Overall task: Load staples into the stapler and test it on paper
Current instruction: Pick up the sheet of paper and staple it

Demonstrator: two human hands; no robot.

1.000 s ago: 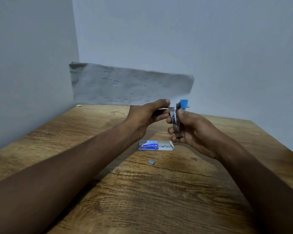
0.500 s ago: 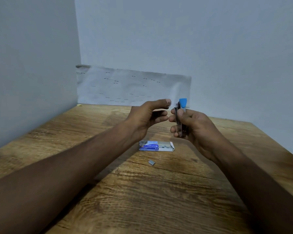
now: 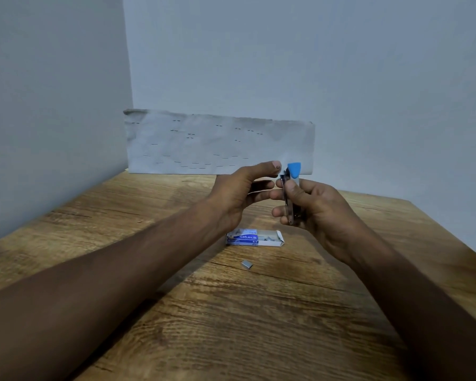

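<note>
Both forearms reach in from the bottom corners and meet above the middle of the wooden counter. The right hand is raised, its grip clenched around the stapler, which stands nearly upright with its blue cap on top and its metal length running down between the curled fingers. The left hand is beside it, palm turned toward the stapler, thumb stretched out level with the cap and fingertips almost at the metal edge; its grip is released, with nothing visibly pinched (a staple strip there would be too small to make out).

Most of the stapler is covered by the right fingers, so I cannot tell whether its magazine is open. Directly below the hands the staple box lies on the counter, its right end open. A loose staple strip lies just in front of the box. The paper, dotted with staples, leans against the back wall, its lower right corner hidden behind the hands.
</note>
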